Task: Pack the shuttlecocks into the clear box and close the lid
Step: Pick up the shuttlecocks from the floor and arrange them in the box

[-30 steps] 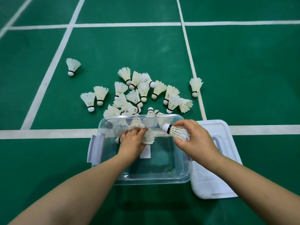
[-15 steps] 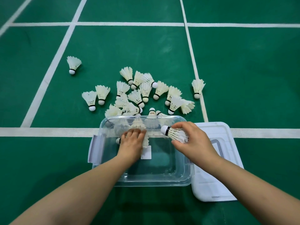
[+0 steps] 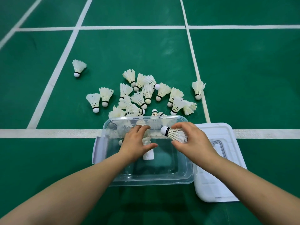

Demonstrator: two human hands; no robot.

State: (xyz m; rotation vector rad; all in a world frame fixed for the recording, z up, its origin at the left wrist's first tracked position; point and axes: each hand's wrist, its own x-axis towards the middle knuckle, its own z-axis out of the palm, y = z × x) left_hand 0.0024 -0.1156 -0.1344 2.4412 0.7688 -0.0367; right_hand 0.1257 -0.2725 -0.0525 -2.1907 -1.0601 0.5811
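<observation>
A clear plastic box (image 3: 186, 176) sits on the green court floor in front of me. My left hand (image 3: 135, 144) rests inside it on a shuttlecock lying on the box bottom, thumb spread away from the fingers; only its cork (image 3: 121, 142) and some feathers show. My right hand (image 3: 193, 142) pinches a second white shuttlecock (image 3: 175, 134) by its feathers, cork pointing left, over the box's far right part. Several loose shuttlecocks (image 3: 146, 93) lie in a pile just beyond the box's far wall.
The white lid (image 3: 227, 176) lies flat on the floor against the box's right side. A grey latch flap (image 3: 99, 148) hangs off the left end. One stray shuttlecock (image 3: 78, 67) lies far left, another (image 3: 198, 88) on the white line at right.
My left thumb has spread out from the shuttlecock under my palm. My right hand has carried its shuttlecock slightly lower and to the left over the box.
</observation>
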